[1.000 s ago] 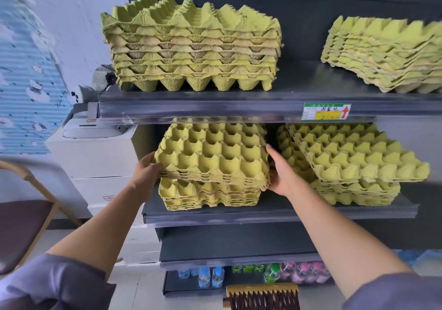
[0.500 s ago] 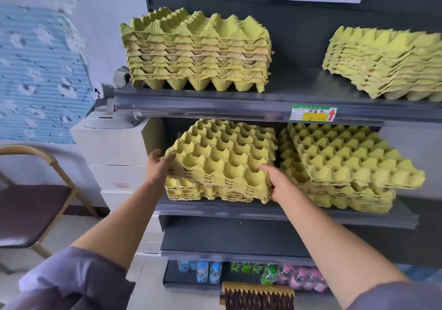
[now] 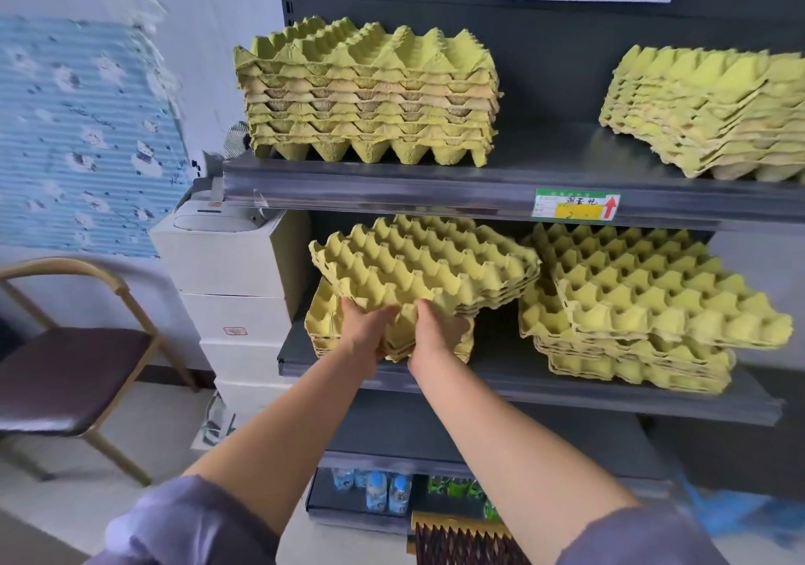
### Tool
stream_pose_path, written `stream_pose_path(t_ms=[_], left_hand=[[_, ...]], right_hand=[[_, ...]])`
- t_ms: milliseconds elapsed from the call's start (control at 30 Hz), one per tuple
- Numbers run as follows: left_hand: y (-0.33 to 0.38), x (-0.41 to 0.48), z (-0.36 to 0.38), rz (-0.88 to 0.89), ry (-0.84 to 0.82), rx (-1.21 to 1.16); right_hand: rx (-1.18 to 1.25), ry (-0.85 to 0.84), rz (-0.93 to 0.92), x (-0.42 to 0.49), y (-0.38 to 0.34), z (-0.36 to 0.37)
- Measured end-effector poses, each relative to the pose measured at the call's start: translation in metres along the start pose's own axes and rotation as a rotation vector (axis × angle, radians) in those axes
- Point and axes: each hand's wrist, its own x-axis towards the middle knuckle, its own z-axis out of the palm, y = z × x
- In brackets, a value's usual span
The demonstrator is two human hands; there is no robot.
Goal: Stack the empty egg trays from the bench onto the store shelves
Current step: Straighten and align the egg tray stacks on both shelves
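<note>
A bundle of yellow-green egg trays (image 3: 418, 268) lies askew on top of a lower tray pile (image 3: 322, 325), at the left of the middle shelf (image 3: 566, 394). Its near corner points toward me. My left hand (image 3: 366, 331) and my right hand (image 3: 435, 329) sit side by side at that corner and grip the bundle's front edge, with the fingertips hidden under the trays. More tray stacks stand on the middle shelf at right (image 3: 644, 303), on the upper shelf (image 3: 392, 189) at left (image 3: 370, 93), and at its right end (image 3: 705, 111).
White boxes (image 3: 235, 268) with a small machine on top stand left of the shelving. A chair (image 3: 65, 368) is further left. Water bottles (image 3: 383, 490) fill the bottom shelf, and a brown ridged object (image 3: 461, 538) lies below. A price label (image 3: 575, 205) is on the upper shelf edge.
Both hands slid from the bundle's left and right sides to its near corner. The bundle turned askew over the lower pile. My view shifted left and closer.
</note>
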Motion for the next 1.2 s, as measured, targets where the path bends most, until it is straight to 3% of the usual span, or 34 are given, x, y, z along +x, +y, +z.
stream_pose_path(t_ms=[133,267,433,567,700,800,867,933,1000,1100,1200], left_hand=[[0.002,0.017,-0.02,-0.028,0.054,0.064],[0.017,0.034,-0.042,0.083,0.076,0.179],[0.038,0.052,-0.057,0.194,0.144,0.214],[0.021,0.073,-0.074,0.115,0.13,0.263],[0.009,0.066,-0.076,0.085,0.073,0.34],[0.012,0.062,-0.074,0.074,0.055,0.316],[0.014,0.059,-0.072,0.073,0.058,0.32],[0.012,0.06,-0.068,0.093,0.116,0.385],[0.008,0.063,-0.064,0.099,0.177,0.464],[0.005,0.065,-0.06,0.1,0.205,0.534],[0.007,0.069,-0.06,0.101,0.214,0.528]], right_hand=[[-0.187,-0.123,0.183,-0.001,-0.001,-0.004],[-0.429,-0.357,0.289,-0.001,-0.011,-0.02],[-0.803,-0.524,0.001,0.008,-0.017,-0.024],[-0.98,-0.576,-0.111,0.011,-0.023,-0.025],[-1.101,-0.448,-0.383,0.023,-0.034,-0.032],[-1.203,-0.06,-0.678,0.036,-0.044,-0.038],[-1.251,0.128,-0.78,0.048,-0.048,-0.041],[-1.288,0.182,-0.758,0.063,-0.05,-0.042],[-1.289,0.122,-0.63,0.074,-0.05,-0.041],[-0.987,-0.075,-0.397,0.084,-0.051,-0.038],[-0.872,-0.086,-0.373,0.09,-0.054,-0.037]])
